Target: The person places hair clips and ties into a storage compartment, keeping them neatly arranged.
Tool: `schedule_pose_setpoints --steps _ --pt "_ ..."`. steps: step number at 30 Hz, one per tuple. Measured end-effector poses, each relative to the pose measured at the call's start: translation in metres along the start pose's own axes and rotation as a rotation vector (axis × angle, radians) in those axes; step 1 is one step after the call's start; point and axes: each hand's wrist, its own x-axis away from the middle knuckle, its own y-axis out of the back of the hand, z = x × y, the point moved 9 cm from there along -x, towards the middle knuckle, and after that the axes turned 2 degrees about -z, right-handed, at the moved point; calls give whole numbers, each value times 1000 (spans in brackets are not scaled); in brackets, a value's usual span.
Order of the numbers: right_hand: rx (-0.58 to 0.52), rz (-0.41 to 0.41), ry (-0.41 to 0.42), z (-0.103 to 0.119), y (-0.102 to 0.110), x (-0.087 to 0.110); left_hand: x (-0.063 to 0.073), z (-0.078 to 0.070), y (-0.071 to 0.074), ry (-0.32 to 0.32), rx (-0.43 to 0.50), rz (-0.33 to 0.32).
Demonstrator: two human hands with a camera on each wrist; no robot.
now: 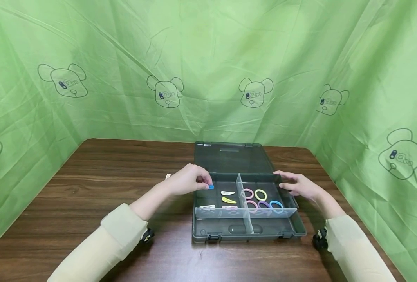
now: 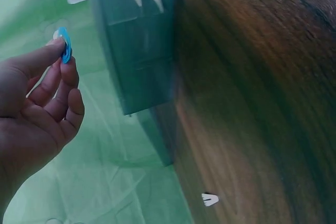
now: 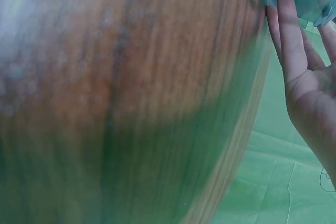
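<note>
My left hand (image 1: 190,179) pinches a small blue hair clip (image 1: 211,187) between thumb and fingertips, over the back left compartment of a dark see-through divided box (image 1: 210,227). In the left wrist view the blue clip stands on edge in the pinch. A white clip (image 1: 228,193), a yellow clip (image 1: 229,200), a pink clip (image 1: 230,208) and another pale clip (image 1: 207,206) lie in that compartment. Several hair ties (image 1: 260,195) lie in the back right one. With fingers extended, my right hand (image 1: 301,186) touches the box's right side.
The box's lid (image 1: 233,158) lies folded back behind it. Clear dividers (image 1: 269,213) part the compartments. One pale clip (image 1: 168,176) lies on the wooden table (image 1: 123,168) beyond my left forearm. Green cloth (image 1: 208,47) surrounds the table's back and sides.
</note>
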Motion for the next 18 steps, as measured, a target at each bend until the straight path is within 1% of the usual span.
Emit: schedule_pose_setpoints --steps 2,12,18 --pt "-1 2 -2 0 0 0 -1 4 -5 6 5 23" --pt "-14 8 0 1 -1 -1 -9 16 -31 -33 -18 138" --pt "-13 8 -1 2 -1 -1 -13 19 -40 -55 -23 195"
